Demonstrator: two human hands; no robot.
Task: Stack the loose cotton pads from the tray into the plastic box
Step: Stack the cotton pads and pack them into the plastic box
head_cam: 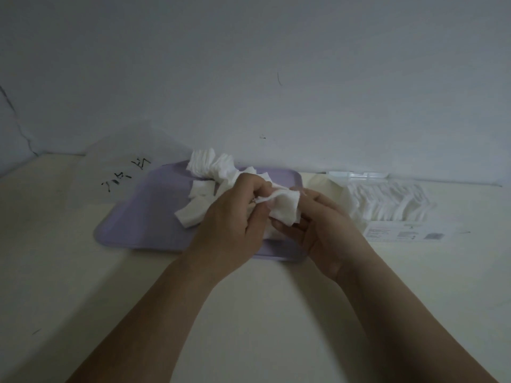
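Observation:
A lilac tray (143, 217) lies on the table with several loose white cotton pads (210, 167) heaped at its far side and middle. Above the tray's right half, my left hand (235, 217) and my right hand (326, 225) meet and hold a small bunch of cotton pads (284, 208) between them. My left fingers pinch the bunch's upper edge, and my right fingers curl round it from below. To the right of the tray stands the clear plastic box (387, 205), with rows of white pads stacked inside it.
A clear plastic bag (121, 161) with black writing lies left of the tray against the wall. The box's clear lid (359, 175) stands open at the back. A white label (406, 233) shows on the box's front. The pale table runs toward me.

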